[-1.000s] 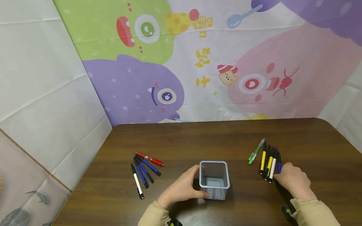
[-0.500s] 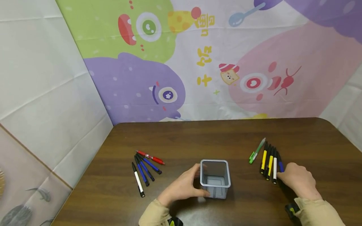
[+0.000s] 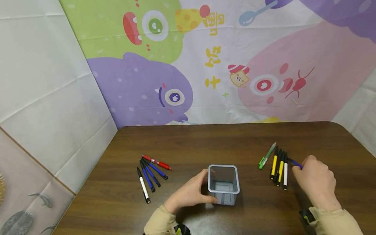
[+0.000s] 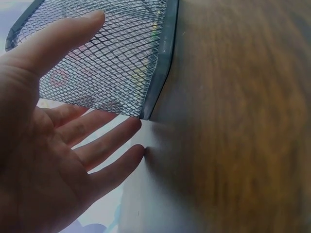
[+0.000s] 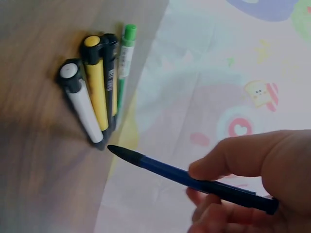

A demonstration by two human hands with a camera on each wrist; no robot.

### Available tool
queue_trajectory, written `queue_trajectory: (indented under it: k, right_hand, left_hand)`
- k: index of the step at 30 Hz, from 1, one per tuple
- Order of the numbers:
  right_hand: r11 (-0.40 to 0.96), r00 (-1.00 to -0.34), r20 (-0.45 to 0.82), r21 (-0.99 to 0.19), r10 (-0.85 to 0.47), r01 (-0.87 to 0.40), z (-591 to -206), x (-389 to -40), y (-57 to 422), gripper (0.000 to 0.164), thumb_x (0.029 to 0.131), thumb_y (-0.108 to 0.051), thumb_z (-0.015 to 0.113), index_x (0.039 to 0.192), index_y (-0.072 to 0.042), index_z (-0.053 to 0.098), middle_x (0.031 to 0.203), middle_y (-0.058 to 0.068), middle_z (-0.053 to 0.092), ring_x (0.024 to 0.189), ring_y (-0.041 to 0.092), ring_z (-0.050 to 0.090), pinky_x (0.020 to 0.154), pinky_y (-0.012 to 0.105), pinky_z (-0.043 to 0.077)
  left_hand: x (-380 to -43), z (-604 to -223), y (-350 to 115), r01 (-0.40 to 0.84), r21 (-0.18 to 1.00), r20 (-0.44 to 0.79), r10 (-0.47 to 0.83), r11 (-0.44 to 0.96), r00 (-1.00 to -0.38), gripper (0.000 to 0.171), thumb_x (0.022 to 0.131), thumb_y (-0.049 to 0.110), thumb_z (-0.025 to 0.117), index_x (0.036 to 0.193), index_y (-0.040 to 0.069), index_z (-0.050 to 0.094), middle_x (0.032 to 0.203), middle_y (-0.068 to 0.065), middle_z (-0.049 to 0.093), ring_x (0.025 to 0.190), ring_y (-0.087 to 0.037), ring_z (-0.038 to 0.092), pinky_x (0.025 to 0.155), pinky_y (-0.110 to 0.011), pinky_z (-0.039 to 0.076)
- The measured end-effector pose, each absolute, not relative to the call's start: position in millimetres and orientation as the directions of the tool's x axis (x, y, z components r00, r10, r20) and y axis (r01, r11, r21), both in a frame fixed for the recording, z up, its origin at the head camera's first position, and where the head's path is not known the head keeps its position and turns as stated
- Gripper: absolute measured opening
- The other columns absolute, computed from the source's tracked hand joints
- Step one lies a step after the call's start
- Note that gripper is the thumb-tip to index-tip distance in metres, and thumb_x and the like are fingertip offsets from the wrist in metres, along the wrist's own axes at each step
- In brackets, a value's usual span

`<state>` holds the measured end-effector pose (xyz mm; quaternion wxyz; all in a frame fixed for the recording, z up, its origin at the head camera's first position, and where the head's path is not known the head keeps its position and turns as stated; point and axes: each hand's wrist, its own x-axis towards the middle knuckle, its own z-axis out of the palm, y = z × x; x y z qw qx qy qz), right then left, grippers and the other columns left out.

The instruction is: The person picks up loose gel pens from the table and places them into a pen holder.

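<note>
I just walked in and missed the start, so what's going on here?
A person's right hand pinches a blue pen, next to a row of pens lying on the table. The left hand holds an upright mesh cup; no pens show in it. Another bunch of pens lies off to the left.

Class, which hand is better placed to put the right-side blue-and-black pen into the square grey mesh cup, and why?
Probably the right hand: it pinches the blue-and-black pen. The left hand grips the grey mesh cup, away from that pen, and seems better suited to bracing.
</note>
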<state>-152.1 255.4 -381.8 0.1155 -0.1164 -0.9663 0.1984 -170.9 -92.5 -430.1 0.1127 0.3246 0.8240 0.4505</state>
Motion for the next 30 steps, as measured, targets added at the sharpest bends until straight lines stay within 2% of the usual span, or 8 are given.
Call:
queue_trajectory:
  k: [5, 9, 15, 18, 20, 22, 26, 30]
  right_hand:
    - [0.895, -0.85, 0.438, -0.437, 0.293, 0.083, -378.7, -152.4, 244.1, 0.021, 0.074, -0.015, 0.058, 0.079, 0.004, 0.054, 0.071, 0.023, 0.056, 0.059, 0.043, 0.051, 0.051, 0.056, 0.041]
    - [0.884, -0.762, 0.574, -0.467, 0.301, -0.003, -373.3, -151.3, 233.4, 0.019, 0.075, -0.012, 0.06, 0.084, 0.005, 0.058, 0.078, 0.025, 0.058, 0.063, 0.043, 0.053, 0.055, 0.057, 0.04]
    - [0.843, -0.71, 0.631, -0.528, 0.311, -0.101, -362.4, -147.3, 218.1, 0.018, 0.075, -0.013, 0.066, 0.085, 0.001, 0.063, 0.079, 0.017, 0.06, 0.066, 0.029, 0.056, 0.06, 0.048, 0.039]
    - [0.809, -0.71, 0.629, -0.57, 0.317, -0.144, -355.9, -143.0, 210.3, 0.017, 0.075, -0.015, 0.069, 0.085, -0.001, 0.063, 0.079, 0.013, 0.063, 0.065, 0.005, 0.055, 0.062, 0.035, 0.039]
    - [0.785, -0.711, 0.628, -0.594, 0.317, -0.175, -351.6, -140.0, 204.7, 0.016, 0.075, -0.015, 0.069, 0.085, -0.004, 0.063, 0.078, 0.011, 0.065, 0.064, -0.009, 0.049, 0.061, 0.025, 0.038]
    - [0.764, -0.717, 0.623, -0.613, 0.313, -0.2, -348.0, -136.8, 199.0, 0.016, 0.076, -0.016, 0.07, 0.085, -0.006, 0.063, 0.078, 0.009, 0.066, 0.065, -0.019, 0.043, 0.06, 0.016, 0.037]
    - [0.744, -0.717, 0.637, -0.618, 0.284, -0.254, -342.9, -131.1, 188.8, 0.019, 0.076, -0.015, 0.071, 0.089, -0.006, 0.061, 0.08, 0.006, 0.066, 0.069, -0.02, 0.044, 0.056, 0.009, 0.036]
    - [0.721, -0.71, 0.662, -0.612, 0.24, -0.326, -340.2, -126.5, 180.9, 0.037, 0.076, -0.01, 0.07, 0.109, -0.004, 0.055, 0.084, 0.005, 0.065, 0.072, -0.017, 0.048, 0.053, 0.009, 0.036]
  left_hand:
    - [-170.7, -430.6, -92.7, 0.429, 0.82, 0.106, 0.635, 0.379, -0.765, 0.07, 0.071, 0.027, 0.076, 0.127, 0.008, 0.038, 0.114, -0.008, 0.058, 0.108, -0.013, 0.052, 0.097, -0.031, 0.036]
    - [-170.5, -430.7, -92.6, 0.422, 0.828, 0.104, 0.638, 0.37, -0.763, 0.07, 0.071, 0.026, 0.076, 0.127, 0.008, 0.038, 0.115, -0.009, 0.057, 0.11, -0.014, 0.052, 0.098, -0.032, 0.035]
    - [-170.5, -430.3, -92.3, 0.424, 0.823, 0.102, 0.637, 0.378, -0.764, 0.07, 0.071, 0.026, 0.076, 0.127, 0.008, 0.038, 0.115, -0.009, 0.058, 0.109, -0.014, 0.052, 0.097, -0.031, 0.036]
    - [-169.5, -430.2, -92.0, 0.435, 0.804, 0.101, 0.628, 0.406, -0.772, 0.07, 0.071, 0.027, 0.076, 0.127, 0.009, 0.038, 0.113, -0.008, 0.058, 0.108, -0.013, 0.052, 0.096, -0.03, 0.036]
    - [-168.8, -430.0, -91.6, 0.443, 0.788, 0.101, 0.62, 0.428, -0.778, 0.07, 0.07, 0.028, 0.076, 0.126, 0.009, 0.039, 0.113, -0.007, 0.058, 0.107, -0.012, 0.052, 0.095, -0.03, 0.037]
    - [-167.9, -429.4, -91.1, 0.447, 0.775, 0.099, 0.613, 0.447, -0.784, 0.07, 0.07, 0.029, 0.076, 0.126, 0.01, 0.039, 0.112, -0.006, 0.058, 0.107, -0.012, 0.052, 0.095, -0.029, 0.038]
    - [-166.4, -427.2, -90.0, 0.459, 0.745, 0.098, 0.601, 0.484, -0.793, 0.071, 0.068, 0.029, 0.076, 0.126, 0.009, 0.04, 0.111, -0.005, 0.058, 0.106, -0.011, 0.052, 0.094, -0.029, 0.038]
    - [-164.1, -423.6, -88.4, 0.482, 0.697, 0.102, 0.593, 0.53, -0.799, 0.08, 0.068, 0.03, 0.076, 0.132, 0.007, 0.034, 0.114, -0.006, 0.057, 0.108, -0.012, 0.051, 0.094, -0.03, 0.039]
